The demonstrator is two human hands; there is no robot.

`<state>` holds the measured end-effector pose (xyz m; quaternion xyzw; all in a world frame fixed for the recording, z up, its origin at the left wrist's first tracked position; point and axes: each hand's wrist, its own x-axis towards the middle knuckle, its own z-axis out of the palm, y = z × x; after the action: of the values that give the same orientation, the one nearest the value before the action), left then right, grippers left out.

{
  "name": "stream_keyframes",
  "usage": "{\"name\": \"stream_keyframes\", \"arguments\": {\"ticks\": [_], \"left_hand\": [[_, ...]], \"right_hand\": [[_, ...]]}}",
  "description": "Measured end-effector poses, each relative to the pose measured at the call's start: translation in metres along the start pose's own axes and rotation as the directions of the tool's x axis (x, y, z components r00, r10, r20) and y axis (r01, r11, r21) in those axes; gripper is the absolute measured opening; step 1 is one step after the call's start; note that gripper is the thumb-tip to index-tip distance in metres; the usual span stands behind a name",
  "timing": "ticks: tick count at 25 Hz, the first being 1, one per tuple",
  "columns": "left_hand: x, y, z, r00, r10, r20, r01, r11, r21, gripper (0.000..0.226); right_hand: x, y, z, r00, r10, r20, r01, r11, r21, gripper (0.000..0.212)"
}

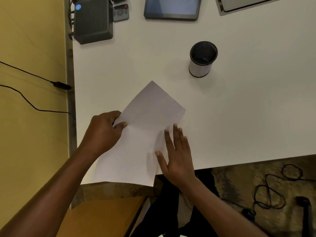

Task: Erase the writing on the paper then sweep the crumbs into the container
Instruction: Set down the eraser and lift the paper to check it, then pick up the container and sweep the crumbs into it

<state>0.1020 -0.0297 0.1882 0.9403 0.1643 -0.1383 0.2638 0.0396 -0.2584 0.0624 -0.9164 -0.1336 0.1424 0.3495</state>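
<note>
My left hand (106,132) pinched the paper (145,134) at its nine o'clock edge. The sheet showed no writing or crumbs I could make out. My right hand (177,154) lay flat on it, fingers straight. The container (203,59) stood at one o'clock, well apart; sweeping seemingly remained.

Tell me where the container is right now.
In the head view the container stands upright on the white table, right of centre, beyond and right of the paper, short of the tablet.

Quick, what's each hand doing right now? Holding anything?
Left hand: pinches the paper at its left edge.
Right hand: open, fingers straight, lying flat on the paper.
</note>
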Motion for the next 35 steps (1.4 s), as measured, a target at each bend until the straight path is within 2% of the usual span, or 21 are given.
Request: {"name": "stream_keyframes", "arguments": {"ticks": [3,6,11,13,15,16,17,19,21,23,24,26,28,32,35], "left_hand": [[0.017,-0.023,0.000,0.989,-0.137,-0.048,0.128,0.978,-0.165,0.026],[0.044,-0.054,0.010,0.958,-0.282,-0.050,0.251,0.912,-0.325,0.025],[0.091,-0.088,0.039,0.896,-0.442,-0.027,0.395,0.825,-0.403,0.021],[0.103,-0.097,0.052,0.881,-0.471,-0.046,0.421,0.823,-0.382,0.020],[0.108,-0.098,0.063,0.879,-0.469,-0.088,0.423,0.851,-0.313,0.013],[0.110,-0.097,0.067,0.879,-0.464,-0.108,0.419,0.861,-0.287,0.026],[0.109,-0.096,0.072,0.890,-0.438,-0.127,0.397,0.881,-0.259,0.048],[0.100,-0.087,0.082,0.916,-0.325,-0.236,0.305,0.945,-0.119,0.082],[0.083,-0.077,0.096,0.939,-0.134,-0.316,0.170,0.981,0.091,0.093],[0.063,-0.071,0.119,0.969,-0.005,-0.247,0.053,0.981,0.188,0.093],[0.055,-0.069,0.133,0.984,0.011,-0.176,0.026,0.977,0.210,0.095],[0.041,-0.069,0.160,0.997,-0.035,-0.071,0.051,0.970,0.239,0.099],[0.036,-0.070,0.178,0.992,-0.109,-0.068,0.122,0.964,0.238,0.099],[0.043,-0.061,0.183,0.980,-0.171,-0.105,0.190,0.957,0.218,0.097],[0.050,-0.057,0.181,0.975,-0.176,-0.138,0.203,0.956,0.213,0.098]], "right_hand": [[0.013,0.011,-0.018,0.993,0.111,-0.040,-0.109,0.992,0.058,0.068],[0.015,0.032,-0.041,0.989,0.130,-0.069,-0.128,0.991,0.034,0.058],[0.005,0.058,-0.073,0.982,0.156,-0.103,-0.155,0.988,0.020,0.049],[0.003,0.067,-0.082,0.984,0.152,-0.097,-0.151,0.988,0.016,0.051],[0.007,0.073,-0.093,0.984,0.143,-0.107,-0.143,0.990,0.002,0.050],[0.012,0.073,-0.098,0.983,0.132,-0.128,-0.134,0.991,-0.012,0.048],[0.020,0.073,-0.105,0.980,0.116,-0.163,-0.122,0.992,-0.029,0.044],[0.045,0.070,-0.120,0.964,0.068,-0.257,-0.091,0.993,-0.078,0.041],[0.079,0.068,-0.133,0.939,0.025,-0.343,-0.071,0.990,-0.123,0.045],[0.119,0.068,-0.142,0.930,0.035,-0.367,-0.088,0.988,-0.130,0.056],[0.138,0.069,-0.145,0.932,0.060,-0.357,-0.113,0.985,-0.130,0.064],[0.173,0.071,-0.148,0.940,0.094,-0.329,-0.150,0.977,-0.149,0.076],[0.199,0.075,-0.149,0.948,0.091,-0.306,-0.150,0.973,-0.176,0.078],[0.224,0.090,-0.144,0.963,0.155,-0.222,-0.209,0.946,-0.247,0.061],[0.228,0.097,-0.140,0.963,0.146,-0.226,-0.198,0.953,-0.230,0.045]]}}
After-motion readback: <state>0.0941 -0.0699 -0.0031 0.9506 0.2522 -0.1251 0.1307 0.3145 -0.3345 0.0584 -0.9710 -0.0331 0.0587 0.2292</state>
